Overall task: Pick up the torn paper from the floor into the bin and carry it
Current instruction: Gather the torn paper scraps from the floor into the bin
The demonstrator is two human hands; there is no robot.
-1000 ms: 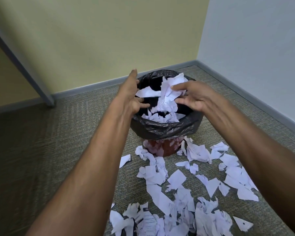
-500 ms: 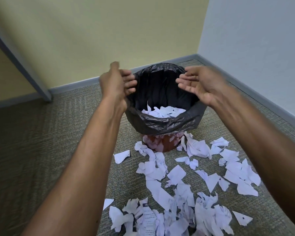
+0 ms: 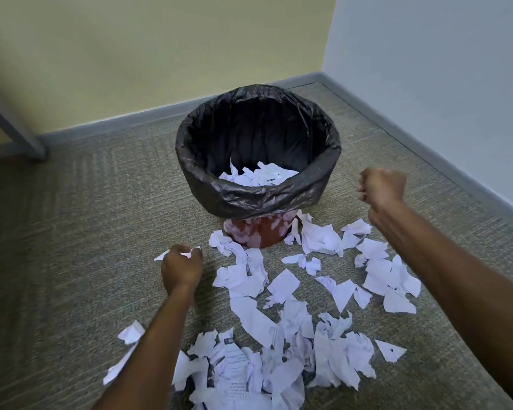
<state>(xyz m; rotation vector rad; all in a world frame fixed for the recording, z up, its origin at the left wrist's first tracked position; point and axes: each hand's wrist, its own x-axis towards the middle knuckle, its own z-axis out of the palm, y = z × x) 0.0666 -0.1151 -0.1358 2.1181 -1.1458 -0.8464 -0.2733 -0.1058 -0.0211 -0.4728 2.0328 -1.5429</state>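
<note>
Gathering step in hand. Left hand (image 3: 182, 267) curling round paper scrap (image 3: 160, 257), low over carpet (image 3: 71, 232), left of bin (image 3: 267, 199). Right hand (image 3: 381, 187) hovering fisted beside bin, seemingly gripping nothing. Torn paper (image 3: 279, 335) mostly lying on floor before bin, some sitting inside. Next move calling for: lifting scrap over bin rim, dropping it in, reaching for pile.

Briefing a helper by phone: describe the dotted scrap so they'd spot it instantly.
From the black-lined bin in the corner, follow the litter toward the camera. At its near right edge lies a triangular scrap, alone on carpet, bearing one dark dot.
</note>
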